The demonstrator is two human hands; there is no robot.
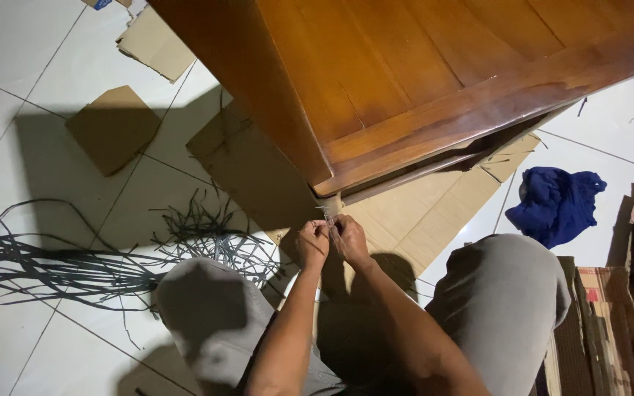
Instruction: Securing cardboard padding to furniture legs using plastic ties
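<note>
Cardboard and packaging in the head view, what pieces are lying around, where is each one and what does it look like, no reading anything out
Flattened cardboard sheet: on the floor under the wooden furniture corner, large, plain brown.
Cardboard scrap: left on the tiles, roughly square, brown.
Second cardboard scrap: top left, lighter tan, irregular.
Stack of folded cartons: lower right, brown with a small red label patch.
No screens or signs in view.

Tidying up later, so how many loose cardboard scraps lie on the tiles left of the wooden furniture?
2: one mid-left, one at top. More may be hidden.
</note>
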